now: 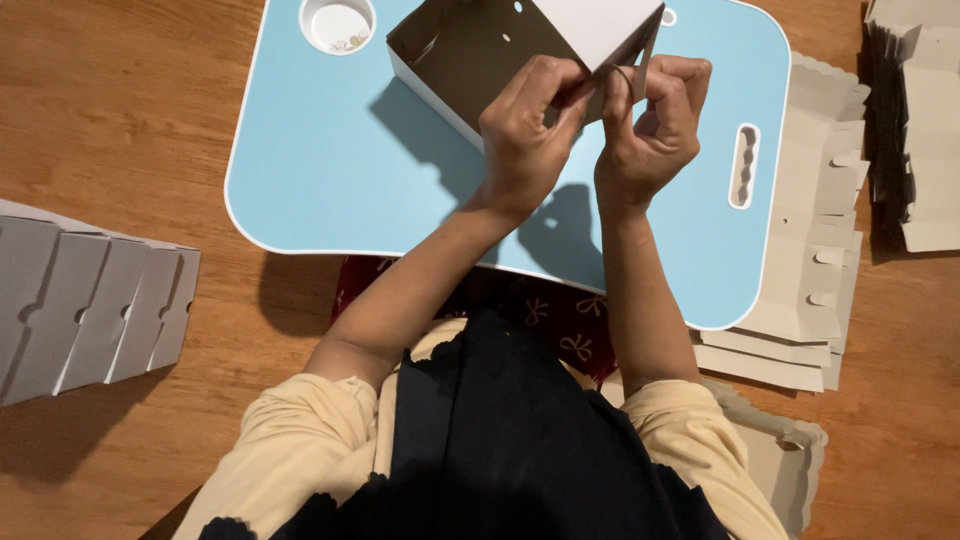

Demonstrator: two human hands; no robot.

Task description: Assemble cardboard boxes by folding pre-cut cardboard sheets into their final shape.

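Both left hand (525,135) and right hand (655,125) pinch the box (480,50), hiding its corner.

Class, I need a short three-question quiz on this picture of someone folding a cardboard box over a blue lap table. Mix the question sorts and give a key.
1. True or false: both hands grip the box.
2. Which side of the blue table holds the stack of flat cardboard sheets? A) left B) right
3. Fill in: the round cup recess sits at the table's top ____ corner.

Key:
1. True: the left hand and right hand pinch one corner of it.
2. B
3. left
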